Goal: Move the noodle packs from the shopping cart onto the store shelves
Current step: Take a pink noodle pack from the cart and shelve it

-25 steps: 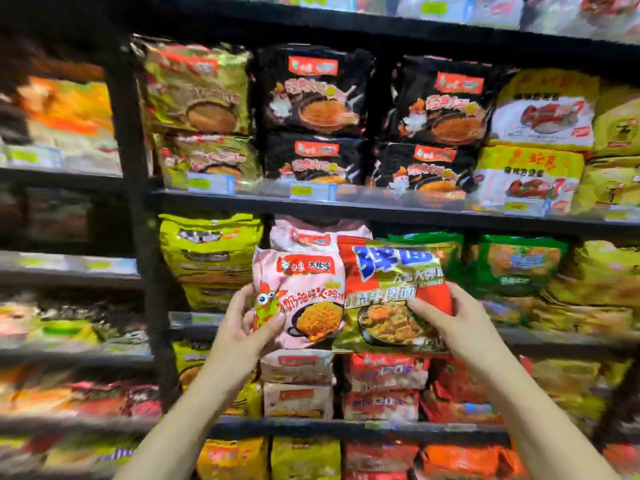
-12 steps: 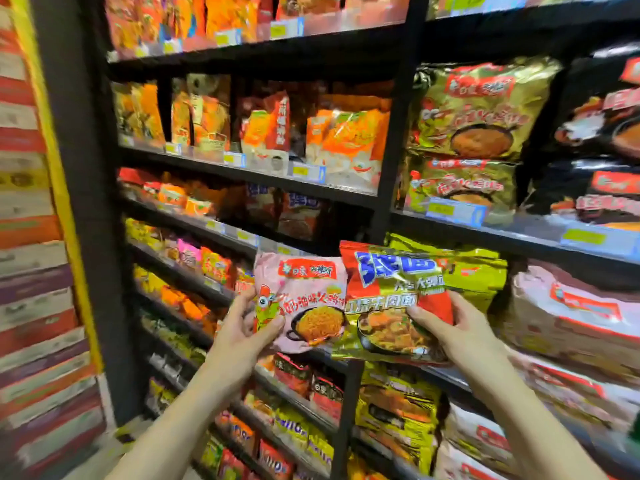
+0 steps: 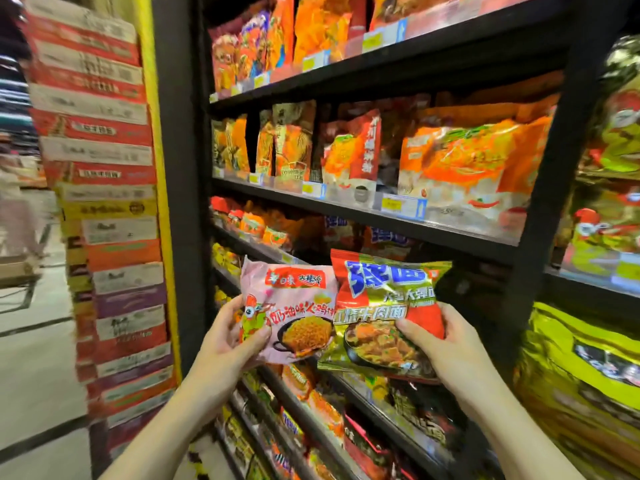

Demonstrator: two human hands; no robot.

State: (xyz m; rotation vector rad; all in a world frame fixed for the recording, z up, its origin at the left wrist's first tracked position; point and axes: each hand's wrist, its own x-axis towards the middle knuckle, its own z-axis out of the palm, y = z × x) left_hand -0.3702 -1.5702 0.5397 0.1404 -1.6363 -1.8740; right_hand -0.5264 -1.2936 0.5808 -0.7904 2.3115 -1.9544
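Observation:
My left hand (image 3: pixel 230 344) grips a pink noodle pack (image 3: pixel 294 306) by its left edge, thumb on the front. My right hand (image 3: pixel 446 348) grips a red and gold noodle pack (image 3: pixel 384 310) by its lower right side. Both packs are held up side by side in front of the black store shelves (image 3: pixel 363 216), the red and gold one overlapping the pink one's right edge. The shelves behind are filled with orange, red and yellow noodle packs. The shopping cart is out of view.
A tall stack of red, white and purple cartons (image 3: pixel 107 202) rises at the left beside a yellow-edged black upright (image 3: pixel 173 168). Yellow-green packs (image 3: pixel 588 368) fill the shelf bay at the right. The aisle floor (image 3: pixel 31 358) runs along the far left.
The view has swung left from the black and yellow pack bay to the orange pack bay and carton stack. Both hands keep the same hold on their packs.

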